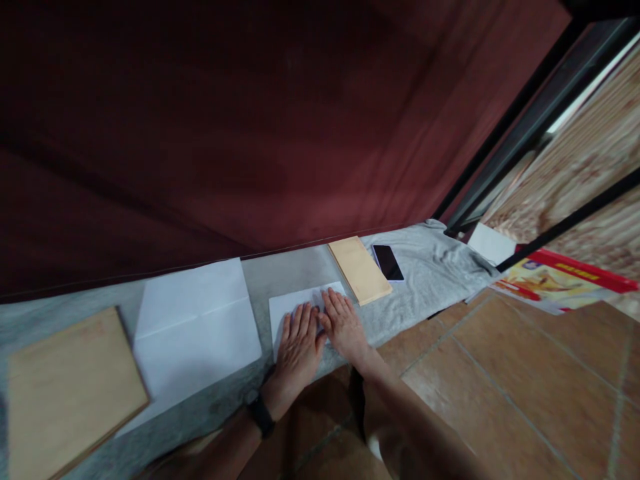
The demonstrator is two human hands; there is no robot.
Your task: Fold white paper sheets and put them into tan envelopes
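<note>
Two hands lie flat, palms down and fingers spread, side by side on one small folded white sheet (pixel 293 308): the left hand (pixel 299 343), with a black band (pixel 261 415) at the wrist, and the right hand (pixel 344 325), thumbs nearly touching. Neither grips anything; they press the paper onto the grey cloth (pixel 430 270) that covers the ledge.

Paper count: one folded sheet under the hands, one large white sheet (pixel 197 330) with a single crease across it just to the left, and one further white sheet (pixel 491 243) at the far right end. There are two tan envelopes: a large envelope (pixel 70 390) at the left end, touching the large sheet's corner, and a narrow envelope (pixel 360 269) just right of the hands, running up to the back edge. One black phone (pixel 388 262) lies face up beside the narrow envelope. One glossy printed piece with a red border (pixel 560 280) sits past the cloth's right end.

A dark red curtain (pixel 250 120) hangs along the back edge. The front edge drops to terracotta floor tiles (pixel 525 373). Bare cloth lies between the folded sheet and the large sheet, and to the right of the phone, where the fabric wrinkles.
</note>
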